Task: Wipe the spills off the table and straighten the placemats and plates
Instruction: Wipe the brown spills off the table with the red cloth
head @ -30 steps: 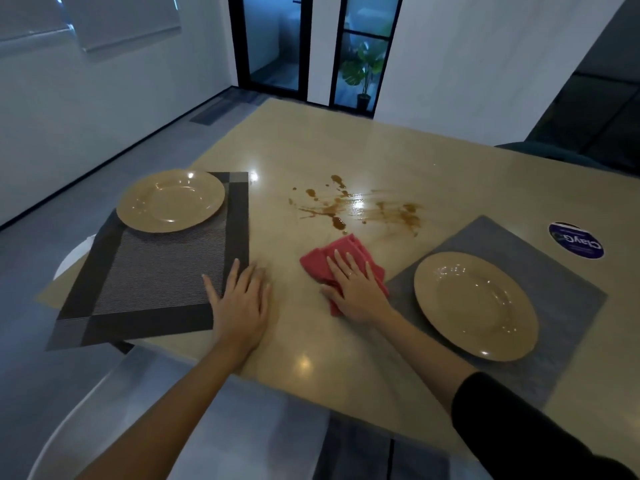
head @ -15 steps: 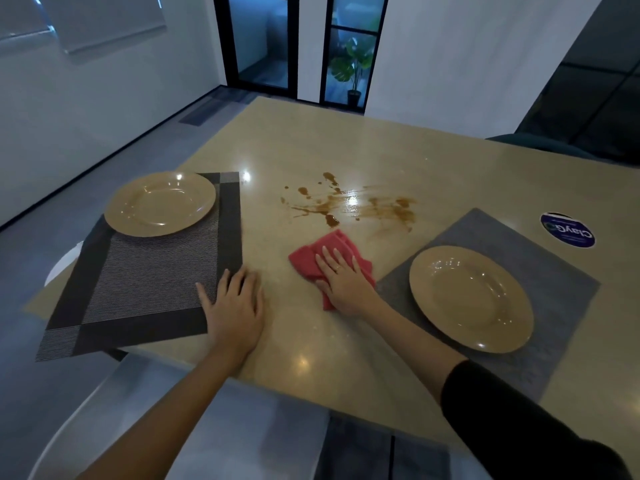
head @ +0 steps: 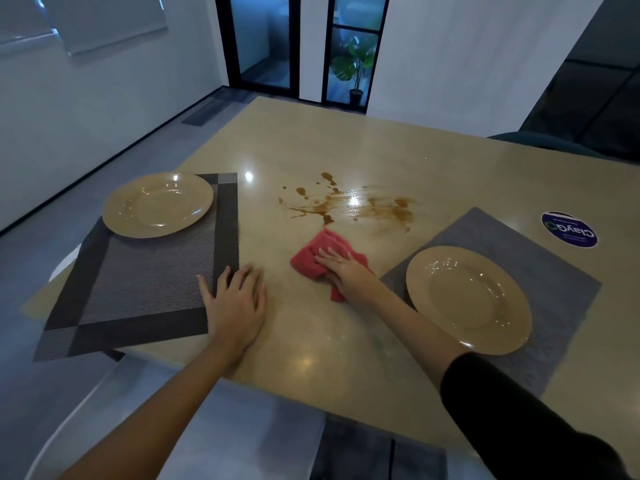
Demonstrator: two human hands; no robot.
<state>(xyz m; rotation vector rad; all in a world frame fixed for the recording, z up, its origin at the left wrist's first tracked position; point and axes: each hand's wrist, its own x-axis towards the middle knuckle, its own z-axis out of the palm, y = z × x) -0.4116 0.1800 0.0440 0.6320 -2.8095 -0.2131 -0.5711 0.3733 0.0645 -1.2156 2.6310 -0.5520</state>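
— Where's the cloth?
— Red cloth (head: pixel 323 258) lies under my right hand (head: pixel 346 271), fingers flat, spread; spill (head: pixel 349 204) at twelve o'clock.
— Handling?
— Soft, bunches; press its middle. Left hand (head: pixel 235 306) flat, splayed.

The right hand (head: pixel 348 271) covers the middle of the red cloth (head: pixel 323 252). On the round sticker (head: pixel 569 229), small print stays unreadable. The picture's edge cuts the worktop (head: pixel 346 150) beyond it.

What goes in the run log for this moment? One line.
wiping | right hand flat on red cloth | spill not reached | left hand flat on table, overlapping striped placemat
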